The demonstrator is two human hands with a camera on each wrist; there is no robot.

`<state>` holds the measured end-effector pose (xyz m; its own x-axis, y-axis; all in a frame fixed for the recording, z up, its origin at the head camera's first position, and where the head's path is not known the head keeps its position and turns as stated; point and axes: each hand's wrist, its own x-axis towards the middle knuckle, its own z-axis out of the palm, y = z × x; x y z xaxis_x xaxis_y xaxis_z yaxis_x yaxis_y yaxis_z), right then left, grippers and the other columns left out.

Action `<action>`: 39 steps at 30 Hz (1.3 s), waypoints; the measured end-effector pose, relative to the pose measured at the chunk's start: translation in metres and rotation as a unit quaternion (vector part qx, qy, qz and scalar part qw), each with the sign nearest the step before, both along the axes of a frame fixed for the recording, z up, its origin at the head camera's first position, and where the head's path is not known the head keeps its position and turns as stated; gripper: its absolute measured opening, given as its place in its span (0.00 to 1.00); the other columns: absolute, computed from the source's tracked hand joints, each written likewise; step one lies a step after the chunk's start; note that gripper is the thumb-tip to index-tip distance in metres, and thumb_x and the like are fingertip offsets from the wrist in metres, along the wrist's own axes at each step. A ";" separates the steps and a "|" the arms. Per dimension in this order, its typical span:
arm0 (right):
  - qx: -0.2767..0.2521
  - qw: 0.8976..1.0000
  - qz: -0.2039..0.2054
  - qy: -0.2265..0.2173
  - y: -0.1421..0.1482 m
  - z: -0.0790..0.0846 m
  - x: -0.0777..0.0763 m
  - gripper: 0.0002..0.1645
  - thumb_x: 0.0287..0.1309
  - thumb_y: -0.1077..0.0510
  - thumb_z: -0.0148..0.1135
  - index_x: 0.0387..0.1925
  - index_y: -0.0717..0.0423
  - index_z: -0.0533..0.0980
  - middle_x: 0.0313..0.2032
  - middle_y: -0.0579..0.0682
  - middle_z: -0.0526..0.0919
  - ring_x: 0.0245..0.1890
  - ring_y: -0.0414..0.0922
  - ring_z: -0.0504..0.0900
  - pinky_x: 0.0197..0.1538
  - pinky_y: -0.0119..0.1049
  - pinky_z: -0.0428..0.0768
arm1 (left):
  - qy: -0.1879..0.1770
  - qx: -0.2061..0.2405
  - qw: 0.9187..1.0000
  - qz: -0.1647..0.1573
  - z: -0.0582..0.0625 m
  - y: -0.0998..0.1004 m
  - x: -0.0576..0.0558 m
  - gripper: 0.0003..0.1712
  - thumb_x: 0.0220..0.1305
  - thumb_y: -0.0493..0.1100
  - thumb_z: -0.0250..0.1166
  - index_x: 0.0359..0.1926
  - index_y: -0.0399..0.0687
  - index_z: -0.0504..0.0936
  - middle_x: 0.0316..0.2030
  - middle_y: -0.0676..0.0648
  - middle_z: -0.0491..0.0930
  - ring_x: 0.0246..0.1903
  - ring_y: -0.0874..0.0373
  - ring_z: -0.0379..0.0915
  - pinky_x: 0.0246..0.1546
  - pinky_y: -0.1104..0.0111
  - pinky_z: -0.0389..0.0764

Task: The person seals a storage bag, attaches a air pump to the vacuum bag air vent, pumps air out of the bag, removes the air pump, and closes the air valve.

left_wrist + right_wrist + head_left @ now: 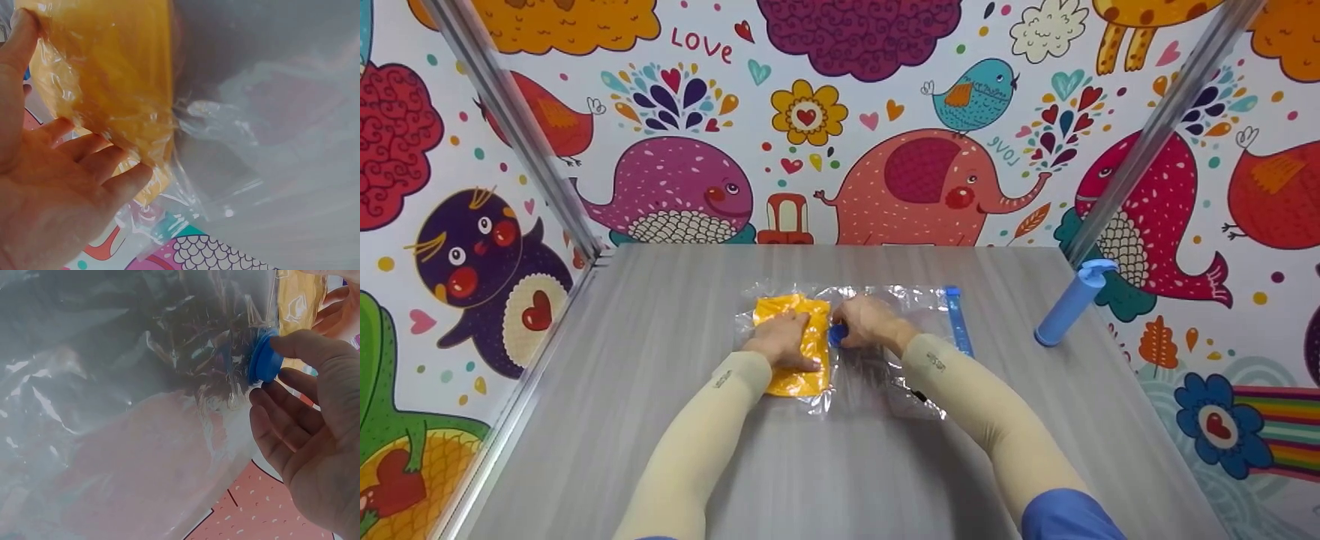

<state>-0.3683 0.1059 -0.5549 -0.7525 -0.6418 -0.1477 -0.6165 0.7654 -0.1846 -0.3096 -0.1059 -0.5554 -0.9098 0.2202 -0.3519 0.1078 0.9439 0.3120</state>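
Note:
A clear plastic vacuum bag lies flat on the table, with a folded yellow item, perhaps cloth, inside its left part. My left hand rests on the yellow item through the film, fingers spread; in the left wrist view its fingertips touch the wrinkled plastic. Just to the right of the yellow item is the bag's round blue valve cap. My right hand pinches this cap between thumb and fingers, the other fingers loosely bent. Along the bag's right edge runs a blue zip strip, partly hidden by the right forearm.
A blue hand pump stands tilted in view at the table's right side. Behind the grey wood-grain table rises a wall with cartoon animals. Metal posts stand at the back corners.

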 end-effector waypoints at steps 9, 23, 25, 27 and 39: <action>-0.007 0.998 -0.061 0.017 -0.005 -0.004 0.005 0.12 0.61 0.48 0.80 0.32 0.52 0.88 0.27 0.45 0.87 0.28 0.43 0.78 0.34 0.39 0.82 | -0.009 0.009 1.000 0.012 0.002 -0.001 0.001 0.63 0.66 0.67 0.80 0.90 0.48 0.58 0.90 0.36 0.55 0.90 0.37 0.52 0.92 0.43 0.54; -0.020 0.982 -0.176 0.060 -0.016 -0.021 0.015 0.29 0.68 0.32 0.76 0.33 0.54 0.84 0.26 0.45 0.82 0.28 0.44 0.79 0.37 0.44 0.90 | -0.004 0.001 1.000 -0.007 -0.002 -0.003 -0.003 0.65 0.66 0.68 0.80 0.90 0.46 0.57 0.90 0.34 0.54 0.90 0.35 0.51 0.92 0.43 0.54; -0.019 0.982 -0.173 0.069 -0.017 -0.020 0.015 0.29 0.68 0.32 0.76 0.33 0.54 0.85 0.27 0.46 0.83 0.29 0.45 0.81 0.41 0.49 0.93 | -0.004 0.001 1.000 -0.003 -0.002 -0.003 -0.002 0.65 0.66 0.68 0.80 0.90 0.47 0.57 0.90 0.34 0.54 0.90 0.36 0.51 0.93 0.43 0.54; -0.015 0.983 -0.169 0.074 -0.017 -0.019 0.015 0.29 0.68 0.32 0.76 0.31 0.53 0.84 0.27 0.46 0.82 0.29 0.46 0.81 0.43 0.51 0.93 | -0.003 0.002 1.000 0.001 -0.002 -0.002 -0.001 0.64 0.66 0.68 0.80 0.90 0.47 0.58 0.90 0.35 0.54 0.90 0.37 0.52 0.92 0.43 0.54; -0.004 0.998 -0.050 0.043 -0.001 -0.006 0.005 0.18 0.62 0.44 0.80 0.46 0.51 0.90 0.39 0.49 0.94 0.40 0.51 0.90 0.45 0.51 0.92 | -0.015 0.010 1.000 0.020 0.000 -0.001 0.001 0.63 0.67 0.67 0.79 0.90 0.49 0.58 0.90 0.37 0.54 0.90 0.37 0.52 0.92 0.42 0.54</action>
